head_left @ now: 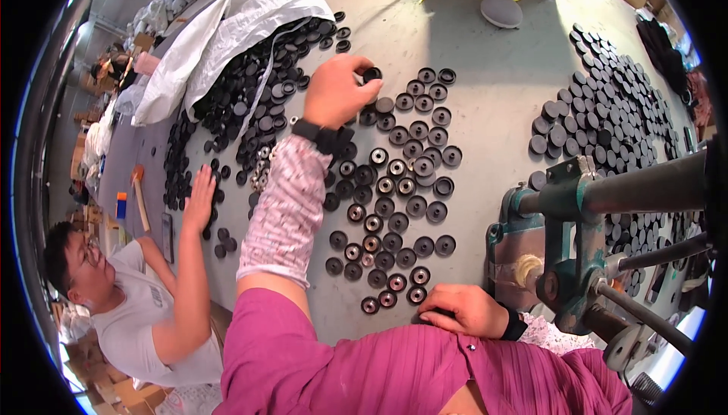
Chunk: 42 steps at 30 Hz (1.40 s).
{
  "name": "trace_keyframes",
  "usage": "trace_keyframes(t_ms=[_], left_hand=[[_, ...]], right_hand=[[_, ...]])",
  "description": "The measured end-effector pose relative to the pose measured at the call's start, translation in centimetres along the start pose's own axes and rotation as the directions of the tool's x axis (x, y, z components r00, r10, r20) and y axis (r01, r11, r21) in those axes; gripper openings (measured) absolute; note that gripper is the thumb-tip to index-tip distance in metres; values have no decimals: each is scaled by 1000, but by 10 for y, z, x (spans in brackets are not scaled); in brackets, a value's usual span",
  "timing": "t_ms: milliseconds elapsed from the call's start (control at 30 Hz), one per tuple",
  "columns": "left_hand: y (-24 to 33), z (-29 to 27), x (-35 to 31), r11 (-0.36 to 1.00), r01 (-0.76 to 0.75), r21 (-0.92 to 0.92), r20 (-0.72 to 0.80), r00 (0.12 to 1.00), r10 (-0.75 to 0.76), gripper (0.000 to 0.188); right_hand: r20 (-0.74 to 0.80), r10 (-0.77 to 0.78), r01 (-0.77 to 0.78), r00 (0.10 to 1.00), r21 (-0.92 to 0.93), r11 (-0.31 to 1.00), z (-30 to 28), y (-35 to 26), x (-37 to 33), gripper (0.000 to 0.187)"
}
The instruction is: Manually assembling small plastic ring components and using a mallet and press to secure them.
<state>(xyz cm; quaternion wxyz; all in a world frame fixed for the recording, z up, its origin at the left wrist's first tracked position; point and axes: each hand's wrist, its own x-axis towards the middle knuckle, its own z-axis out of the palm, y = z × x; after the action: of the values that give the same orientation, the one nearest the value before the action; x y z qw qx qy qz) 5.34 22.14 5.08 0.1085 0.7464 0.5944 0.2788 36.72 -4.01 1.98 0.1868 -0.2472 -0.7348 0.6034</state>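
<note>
Small print on the co-worker's white fabric shirt: illegible. Left hand pinches a round black plastic cap between thumb and forefinger, well in from the near edge of the smooth grey worktop. Right hand: fingers curled, contents cannot be determined.

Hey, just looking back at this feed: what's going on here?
The person's left hand pinches a black cap toward the far end of a loose spread of round parts, some with metal centres. The right hand is at the near end; whether it holds anything is unclear. At left, a co-worker's hand is beside a dark pile by a white sack. A green metal machine stands at right.
</note>
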Motion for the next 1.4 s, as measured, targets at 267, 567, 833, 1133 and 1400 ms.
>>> trace_keyframes(t_ms=[267,567,833,1133,1400], left_hand=[[33,-65,-212,919,389,63,20,920,-390,31],[3,-47,-213,930,362,-65,-147,918,-367,25],[-32,-35,-165,968,250,-30,0,968,-250,20],[-35,-41,-191,776,477,-412,10,854,-520,18],[1,-55,-254,410,721,-559,404,668,-625,23]], right_hand=[[-38,-28,27,999,-19,999,0,-4,4,13],[-41,-52,49,998,-72,996,2,-4,1,12],[-39,-61,59,997,-56,997,2,-4,1,13],[-22,-45,44,999,-51,998,2,-6,5,13],[-20,-32,31,999,-58,998,1,-4,4,12]])
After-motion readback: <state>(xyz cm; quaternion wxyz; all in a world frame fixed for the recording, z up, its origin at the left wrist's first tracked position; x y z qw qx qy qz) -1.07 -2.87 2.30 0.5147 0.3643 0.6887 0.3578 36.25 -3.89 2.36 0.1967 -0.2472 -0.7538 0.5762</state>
